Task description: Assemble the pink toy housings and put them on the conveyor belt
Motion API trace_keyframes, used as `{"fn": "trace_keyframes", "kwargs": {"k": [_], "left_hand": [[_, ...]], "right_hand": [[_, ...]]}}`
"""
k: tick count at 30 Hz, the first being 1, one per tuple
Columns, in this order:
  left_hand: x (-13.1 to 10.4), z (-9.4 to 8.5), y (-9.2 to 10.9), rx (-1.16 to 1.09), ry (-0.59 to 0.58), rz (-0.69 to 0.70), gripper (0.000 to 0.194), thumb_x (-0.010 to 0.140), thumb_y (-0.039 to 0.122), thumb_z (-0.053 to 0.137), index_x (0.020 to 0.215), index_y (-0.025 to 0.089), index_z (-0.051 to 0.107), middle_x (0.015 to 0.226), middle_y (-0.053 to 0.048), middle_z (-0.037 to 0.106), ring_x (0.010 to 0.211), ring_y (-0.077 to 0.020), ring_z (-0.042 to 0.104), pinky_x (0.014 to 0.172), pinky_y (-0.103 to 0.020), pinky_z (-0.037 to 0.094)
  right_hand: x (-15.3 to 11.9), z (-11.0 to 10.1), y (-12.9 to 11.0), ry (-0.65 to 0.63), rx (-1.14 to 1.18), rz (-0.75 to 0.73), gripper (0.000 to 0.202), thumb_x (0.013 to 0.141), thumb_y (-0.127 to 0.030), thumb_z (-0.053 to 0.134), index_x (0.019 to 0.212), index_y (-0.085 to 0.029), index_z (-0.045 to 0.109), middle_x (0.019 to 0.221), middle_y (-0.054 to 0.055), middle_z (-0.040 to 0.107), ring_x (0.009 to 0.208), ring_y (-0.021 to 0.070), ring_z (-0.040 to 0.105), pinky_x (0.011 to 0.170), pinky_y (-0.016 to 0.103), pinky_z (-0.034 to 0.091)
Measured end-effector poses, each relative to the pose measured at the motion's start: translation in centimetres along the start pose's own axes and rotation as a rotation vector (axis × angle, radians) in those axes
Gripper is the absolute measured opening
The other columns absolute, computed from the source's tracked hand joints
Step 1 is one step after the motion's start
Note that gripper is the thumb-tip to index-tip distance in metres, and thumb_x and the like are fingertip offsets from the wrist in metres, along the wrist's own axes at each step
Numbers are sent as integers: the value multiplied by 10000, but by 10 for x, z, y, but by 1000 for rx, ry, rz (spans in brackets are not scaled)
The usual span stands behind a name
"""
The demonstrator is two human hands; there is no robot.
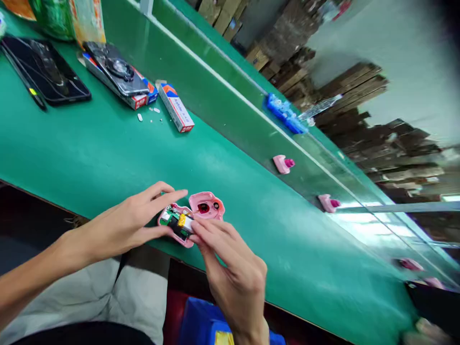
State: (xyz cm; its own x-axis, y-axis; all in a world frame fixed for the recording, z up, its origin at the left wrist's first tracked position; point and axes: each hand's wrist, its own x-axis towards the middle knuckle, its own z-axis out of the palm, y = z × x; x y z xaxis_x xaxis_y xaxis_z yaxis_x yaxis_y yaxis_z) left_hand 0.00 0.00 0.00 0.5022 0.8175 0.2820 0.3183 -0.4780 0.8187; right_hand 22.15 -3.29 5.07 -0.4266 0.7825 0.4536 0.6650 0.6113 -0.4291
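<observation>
An opened pink plastic housing lies near the front edge of the green table. Its lower half (pixel 186 242) holds a green circuit board (pixel 166 216) and a silver battery with yellow tape (pixel 182 221). Beside it, the other pink half (pixel 206 197) shows its inside, with a dark round part and red wiring. My left hand (pixel 132 215) grips the lower half's left side between thumb and fingers. My right hand (pixel 232 258) pinches the battery's right end with thumb and fingertips, partly covering both halves.
Phones (pixel 53 72), a pen (pixel 27 79) and small boxes (pixel 176 108) occupy the upper left. Pink pieces (pixel 282 164) stand along the transparent divider (pixel 230 91). A blue object (pixel 283 113) rests on the divider's far side. At lower right, part of another person's hand (pixel 424 332) shows.
</observation>
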Motion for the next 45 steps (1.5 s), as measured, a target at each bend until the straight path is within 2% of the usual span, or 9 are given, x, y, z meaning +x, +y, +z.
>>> {"fn": "trace_keyframes", "kwargs": {"k": [3,7,13,21,26,32,36,39,45], "left_hand": [[8,0,5,-30,1,-44,222,1015,177,545,1178,227,688,1094,5,611,903,-98,626,798,-192,457],[11,2,6,-54,67,-53,180,1015,160,540,1035,186,716,1003,11,665,885,-107,633,788,-199,464],[10,8,2,64,13,-3,224,1044,192,472,970,184,683,996,-4,663,901,-150,603,797,-263,473],[6,11,0,122,30,42,286,1079,233,382,970,178,641,1005,-24,658,939,-166,607,815,-295,494],[5,11,-1,168,29,106,280,1085,233,356,1065,186,631,1137,-43,661,1021,-169,618,874,-309,502],[-2,6,-3,235,-131,185,229,1040,330,511,1228,222,582,1241,-40,649,1149,-229,551,936,-360,492],[-4,6,-5,294,-135,219,230,1064,286,420,1182,225,608,1261,-71,614,1093,-231,558,903,-368,497],[-3,6,-6,347,-134,236,221,1058,275,428,1168,230,615,1273,-81,589,1075,-231,565,874,-363,497],[-4,8,-4,377,-148,232,222,1046,308,466,1198,258,619,1285,-79,587,1055,-235,579,883,-372,477]], "right_hand": [[1,1,-6,43,21,54,380,869,22,667,1147,-233,708,1063,19,768,977,190,719,844,396,641],[-4,5,-8,73,3,80,356,849,35,688,1106,-209,721,1012,4,772,909,162,714,803,342,639],[-21,13,-1,-18,-49,29,341,832,81,680,1106,-121,706,1072,82,764,999,179,693,839,326,631],[-31,16,-3,-96,-190,9,283,860,70,644,1098,-72,698,1096,121,756,1057,214,685,935,356,617],[-30,16,-3,-131,-220,-11,296,901,51,585,1166,-48,671,1138,124,744,1089,227,666,943,362,613],[-34,13,-9,-239,-334,-65,366,927,51,491,1270,13,615,1319,169,662,1237,272,557,968,403,582],[-41,23,-7,-140,-392,-28,408,940,11,525,1324,-88,622,1420,76,602,1273,281,512,927,393,553],[-49,36,1,15,-346,1,361,938,-28,597,1245,-195,688,1245,-8,718,1079,225,586,811,362,542],[-74,46,1,348,-362,41,227,892,-128,723,1097,-223,747,989,18,790,798,180,690,663,338,545]]}}
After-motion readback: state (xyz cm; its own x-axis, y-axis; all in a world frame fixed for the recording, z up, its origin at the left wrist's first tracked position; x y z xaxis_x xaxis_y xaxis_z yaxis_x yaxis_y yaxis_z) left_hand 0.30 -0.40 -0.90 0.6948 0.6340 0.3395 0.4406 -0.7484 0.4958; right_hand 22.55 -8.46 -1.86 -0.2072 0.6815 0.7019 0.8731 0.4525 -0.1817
